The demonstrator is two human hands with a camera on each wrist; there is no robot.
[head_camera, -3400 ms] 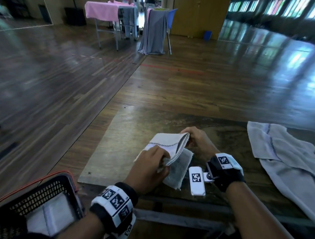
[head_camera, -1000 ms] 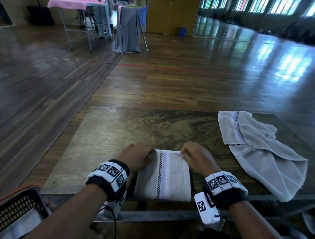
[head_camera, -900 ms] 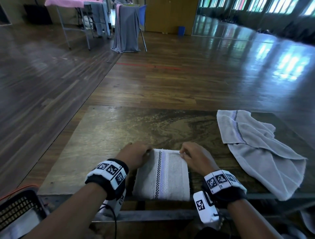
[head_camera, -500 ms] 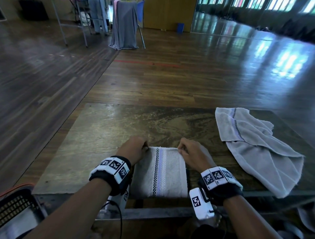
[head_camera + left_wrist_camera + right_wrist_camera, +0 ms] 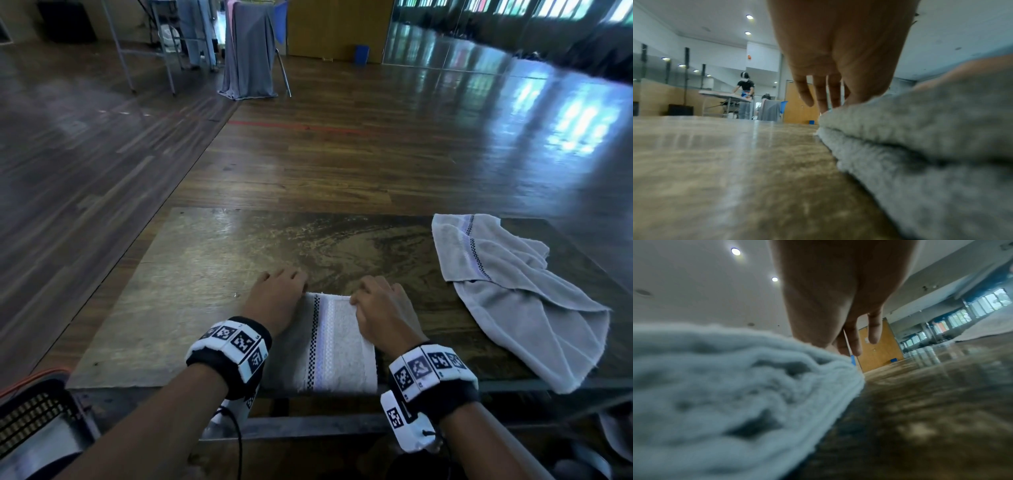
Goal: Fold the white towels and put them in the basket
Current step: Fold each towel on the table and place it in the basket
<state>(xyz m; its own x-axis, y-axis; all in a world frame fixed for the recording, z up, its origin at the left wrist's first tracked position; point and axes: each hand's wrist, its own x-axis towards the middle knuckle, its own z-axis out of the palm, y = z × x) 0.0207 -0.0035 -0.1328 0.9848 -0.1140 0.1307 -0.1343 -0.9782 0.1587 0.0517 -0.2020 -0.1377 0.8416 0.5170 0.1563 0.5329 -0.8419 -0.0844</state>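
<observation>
A: What has changed on the surface (image 5: 191,274)?

B: The folded towel (image 5: 329,346), held in the air a few seconds ago, now lies flat at the near edge. Folding appears complete; transfer to the basket (image 5: 37,414), lower left, remains.

A: Hand states?

B: Left hand (image 5: 274,301) and right hand (image 5: 383,311) rest at the far corners, fingers relaxed and apart, gripping nothing.

A: Towel appearance?

B: Compact layered rectangle, checkered stripe lengthwise. An unfolded towel (image 5: 513,291) lies well apart, right.

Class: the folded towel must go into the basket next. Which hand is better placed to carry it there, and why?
Probably the left hand: it rests at the folded towel's left edge, and the basket sits low on that side.
</observation>
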